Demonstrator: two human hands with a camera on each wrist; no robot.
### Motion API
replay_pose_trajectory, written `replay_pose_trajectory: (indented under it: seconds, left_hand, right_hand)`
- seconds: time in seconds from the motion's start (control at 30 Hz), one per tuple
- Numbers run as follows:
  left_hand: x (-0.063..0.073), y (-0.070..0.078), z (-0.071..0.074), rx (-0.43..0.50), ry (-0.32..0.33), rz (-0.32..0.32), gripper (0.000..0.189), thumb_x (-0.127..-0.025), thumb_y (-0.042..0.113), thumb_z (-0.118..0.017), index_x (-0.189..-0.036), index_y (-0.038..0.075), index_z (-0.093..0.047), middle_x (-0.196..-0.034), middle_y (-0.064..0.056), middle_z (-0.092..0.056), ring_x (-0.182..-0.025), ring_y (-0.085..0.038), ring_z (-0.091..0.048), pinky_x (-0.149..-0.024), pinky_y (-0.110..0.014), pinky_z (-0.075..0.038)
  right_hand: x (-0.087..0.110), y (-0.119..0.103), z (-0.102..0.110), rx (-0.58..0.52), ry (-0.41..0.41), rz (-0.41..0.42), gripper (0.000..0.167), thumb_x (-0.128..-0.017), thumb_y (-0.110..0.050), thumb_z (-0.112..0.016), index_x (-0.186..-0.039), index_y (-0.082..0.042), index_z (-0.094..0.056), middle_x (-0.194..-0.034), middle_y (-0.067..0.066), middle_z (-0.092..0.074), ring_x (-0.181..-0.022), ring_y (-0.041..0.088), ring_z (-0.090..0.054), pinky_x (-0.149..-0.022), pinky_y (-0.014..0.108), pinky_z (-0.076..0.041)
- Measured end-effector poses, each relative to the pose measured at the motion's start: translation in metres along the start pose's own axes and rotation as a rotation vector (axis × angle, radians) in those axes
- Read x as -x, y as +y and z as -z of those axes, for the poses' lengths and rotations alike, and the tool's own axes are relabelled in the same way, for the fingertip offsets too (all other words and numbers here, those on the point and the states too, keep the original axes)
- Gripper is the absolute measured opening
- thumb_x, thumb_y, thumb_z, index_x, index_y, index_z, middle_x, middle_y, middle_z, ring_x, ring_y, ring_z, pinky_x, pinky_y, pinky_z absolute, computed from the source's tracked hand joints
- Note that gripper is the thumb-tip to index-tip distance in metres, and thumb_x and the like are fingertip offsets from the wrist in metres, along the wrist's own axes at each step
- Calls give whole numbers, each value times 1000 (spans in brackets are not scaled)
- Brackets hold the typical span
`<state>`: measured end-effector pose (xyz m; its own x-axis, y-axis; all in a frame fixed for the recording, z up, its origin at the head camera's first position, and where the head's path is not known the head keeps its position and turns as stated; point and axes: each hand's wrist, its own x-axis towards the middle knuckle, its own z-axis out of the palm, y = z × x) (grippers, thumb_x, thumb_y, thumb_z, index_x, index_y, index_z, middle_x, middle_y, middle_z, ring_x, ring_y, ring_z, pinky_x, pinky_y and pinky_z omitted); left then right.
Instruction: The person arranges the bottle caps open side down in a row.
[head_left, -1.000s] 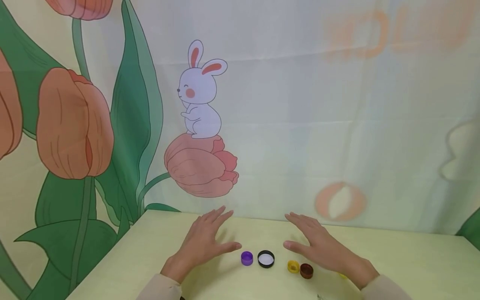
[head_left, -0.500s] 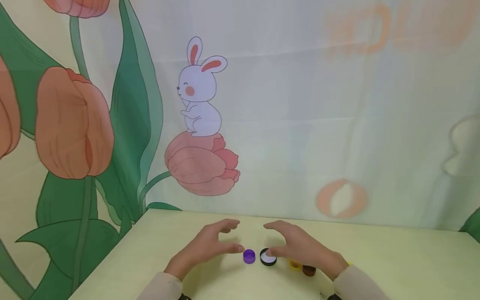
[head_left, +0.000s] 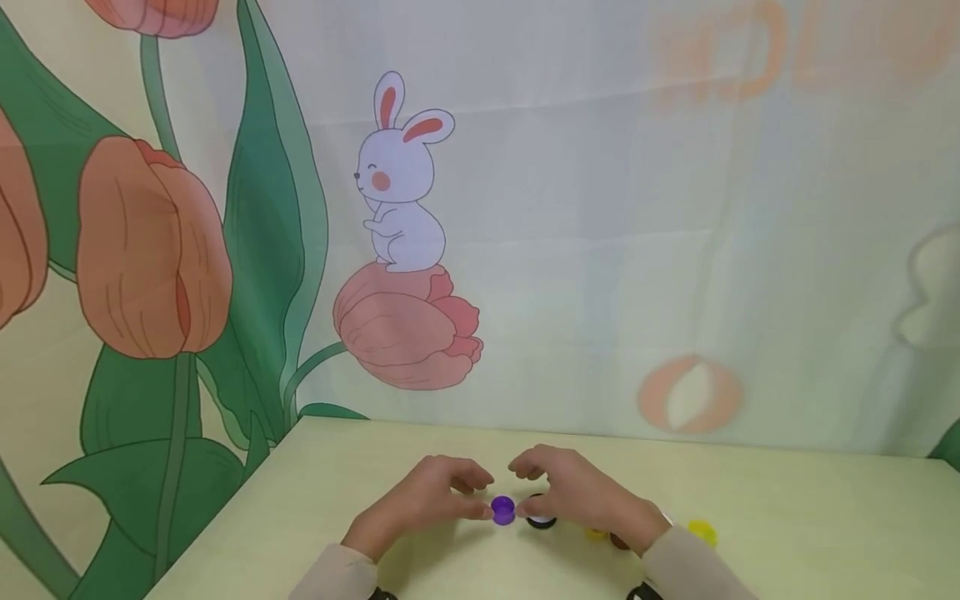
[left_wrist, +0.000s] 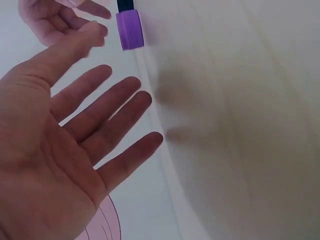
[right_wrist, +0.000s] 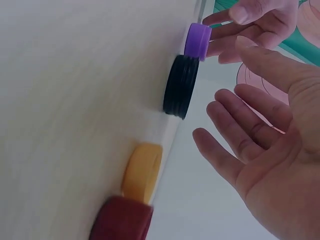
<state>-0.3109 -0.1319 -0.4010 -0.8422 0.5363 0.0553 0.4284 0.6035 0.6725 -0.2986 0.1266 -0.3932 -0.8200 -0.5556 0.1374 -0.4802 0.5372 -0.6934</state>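
Observation:
A small purple bottle cap (head_left: 503, 511) lies on the table between my two hands. To its left is my left hand (head_left: 435, 493), fingers relaxed and slightly bent, thumb tip right by the cap in the head view. My right hand (head_left: 583, 493) hovers on the other side over a larger black cap (right_wrist: 181, 86) with a white inside, partly hidden by the thumb. Both wrist views show the palms facing inward, fingers spread and nothing held.
Right of the black cap stand a yellow-orange cap (right_wrist: 143, 172) and a dark reddish-brown cap (right_wrist: 122, 220), side by side. Beyond the right wrist lies a bright yellow piece (head_left: 703, 533). A cloth backdrop (head_left: 585, 250) with a printed rabbit and tulips hangs behind the pale table (head_left: 795, 517).
Both hands have moved inward toward each other around the purple cap, and their fingers have bent more. The right hand now covers part of the black cap; the caps appear to stay in place.

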Motion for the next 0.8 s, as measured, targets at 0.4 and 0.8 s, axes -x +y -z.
replay_pose_trajectory:
  seconds: [0.4,0.8]
  left_hand:
    - [-3,4,-9,-60,-2,-8,24,-87,22,-90,-108,14,-82,-100,5,-77,-93,-14,-68,-88,-37,-54]
    - [-4,5,-8,-115,25,9,23,-86,22,-90,-106,14,-83,-96,7,-77,-94,-16,-67,-90,-40,-53]
  right_hand:
    - [-4,8,-13,2,-31,12,35,-87,-19,-89,-114,-3,-72,-107,4,-73,-102,28,-69,-91,50,-56]
    - [-11,5,-19,34,-62,38,28,-89,-18,-88,-109,-5,-73,-98,-1,-70,-89,14,-64,-79,32,-55]
